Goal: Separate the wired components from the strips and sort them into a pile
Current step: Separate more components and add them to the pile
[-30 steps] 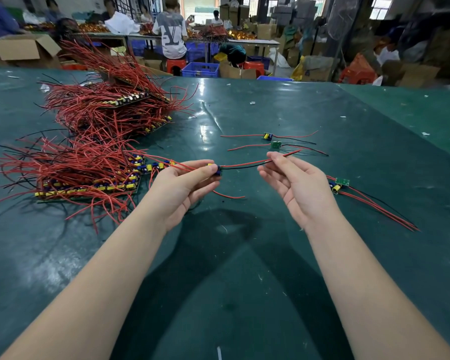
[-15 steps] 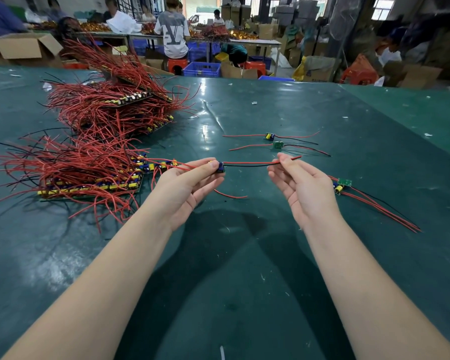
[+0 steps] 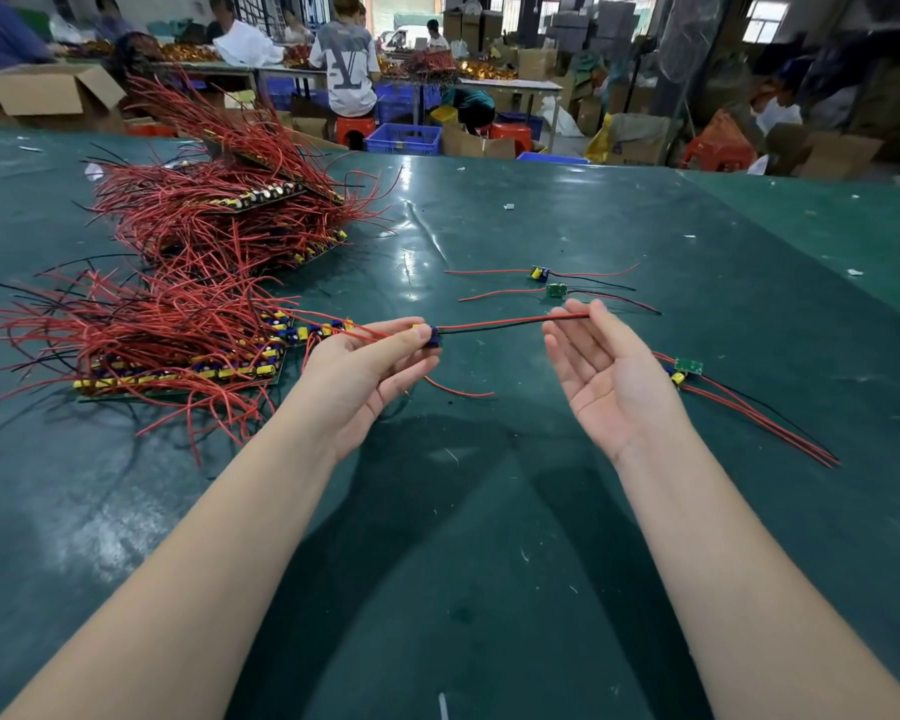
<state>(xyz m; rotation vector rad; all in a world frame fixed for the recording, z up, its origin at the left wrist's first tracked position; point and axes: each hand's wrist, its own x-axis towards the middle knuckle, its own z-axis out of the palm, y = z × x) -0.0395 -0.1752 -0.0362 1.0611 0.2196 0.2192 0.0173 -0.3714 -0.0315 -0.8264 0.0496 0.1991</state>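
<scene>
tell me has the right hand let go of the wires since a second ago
Yes. The right hand has opened and drawn right, toward the loose components on the table; the wire tips now barely touch its fingertips.

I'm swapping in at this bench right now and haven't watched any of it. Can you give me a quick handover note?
Left hand pinches one small blue-and-yellow wired component; its red and black leads reach toward the right hand, which is open, palm up, fingertips at the lead ends.

Done: two loose components lie on the green table ahead, one yellow-and-blue and one green board; a small sorted pile lies right of the right hand.

Left: the near strips bristling with red wires and the far stack are still unseparated.
</scene>
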